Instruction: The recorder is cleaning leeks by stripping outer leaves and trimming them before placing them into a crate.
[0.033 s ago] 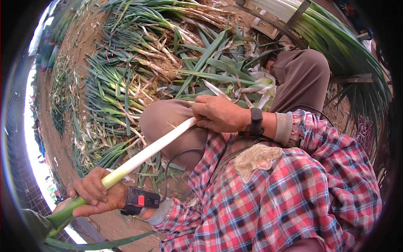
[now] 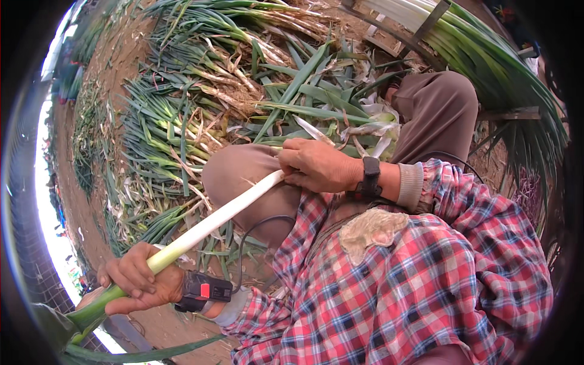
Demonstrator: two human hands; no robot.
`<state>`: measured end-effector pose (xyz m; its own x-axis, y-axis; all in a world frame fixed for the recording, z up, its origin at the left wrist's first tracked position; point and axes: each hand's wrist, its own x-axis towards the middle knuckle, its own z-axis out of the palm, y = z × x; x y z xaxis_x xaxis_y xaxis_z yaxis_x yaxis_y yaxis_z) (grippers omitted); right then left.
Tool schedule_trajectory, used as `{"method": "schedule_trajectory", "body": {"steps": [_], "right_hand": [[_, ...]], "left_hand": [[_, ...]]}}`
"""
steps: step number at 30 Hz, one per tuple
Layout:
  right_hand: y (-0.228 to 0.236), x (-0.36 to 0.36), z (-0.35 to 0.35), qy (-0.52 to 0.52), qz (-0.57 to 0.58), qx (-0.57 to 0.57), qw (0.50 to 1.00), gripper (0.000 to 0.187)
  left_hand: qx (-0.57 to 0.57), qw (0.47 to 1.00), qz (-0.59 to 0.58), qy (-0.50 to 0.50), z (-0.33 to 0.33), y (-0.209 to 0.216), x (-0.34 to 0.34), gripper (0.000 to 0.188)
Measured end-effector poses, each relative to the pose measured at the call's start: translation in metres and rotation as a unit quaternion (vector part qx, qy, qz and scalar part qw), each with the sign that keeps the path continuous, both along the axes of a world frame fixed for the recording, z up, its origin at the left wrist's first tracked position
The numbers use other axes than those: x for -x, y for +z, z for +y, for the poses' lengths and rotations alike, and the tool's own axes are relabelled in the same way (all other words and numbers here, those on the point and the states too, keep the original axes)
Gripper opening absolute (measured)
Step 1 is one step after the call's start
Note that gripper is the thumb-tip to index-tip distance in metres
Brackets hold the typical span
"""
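Note:
A long green onion [image 2: 213, 220] with a smooth white shank slants across my bent left knee. My left hand [image 2: 145, 281] is closed round its greener part at the lower left, and the leaves run on past the hand. At the white end, my right hand [image 2: 316, 164] pinches with thumb and fingers. The root tip is hidden inside that hand. A thin shred sticks up from the shank near the knee.
Bundles of unpeeled green onions [image 2: 176, 121] with dry roots lie on the soil ahead and left. Stripped leaves and skins [image 2: 328, 100] are heaped before my knees. At the upper right, a frame [image 2: 426, 24] holds cleaned green onions [image 2: 480, 58]. A black cable [image 2: 240, 255] runs from my left wrist.

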<state>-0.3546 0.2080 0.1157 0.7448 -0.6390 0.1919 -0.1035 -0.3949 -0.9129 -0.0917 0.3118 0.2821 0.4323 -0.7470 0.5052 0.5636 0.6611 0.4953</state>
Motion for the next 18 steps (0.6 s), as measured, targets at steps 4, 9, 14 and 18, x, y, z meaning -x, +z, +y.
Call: {"method": "schedule_trajectory", "body": {"steps": [4, 9, 14, 18], "right_hand": [[-0.0002, 0.0016, -0.0019, 0.013, 0.001, -0.038, 0.999, 0.017], [-0.0074, -0.0045, 0.0055, 0.021, 0.002, -0.031, 0.999, 0.017], [-0.0084, 0.0013, 0.0043, -0.052, -0.029, -0.010, 0.998, 0.017], [-0.0024, 0.0021, 0.0003, -0.043, -0.006, 0.005, 0.999, 0.016]], "left_hand": [[-0.011, 1.000, 0.003, 0.007, -0.0010, 0.0016, 0.0024, 0.037], [-0.022, 0.999, 0.001, 0.023, 0.0003, 0.0071, 0.0077, 0.036], [-0.022, 0.998, -0.008, 0.065, -0.0024, 0.0007, 0.0069, 0.039], [-0.027, 0.998, -0.020, 0.053, 0.0019, 0.0012, 0.0068, 0.039]]}}
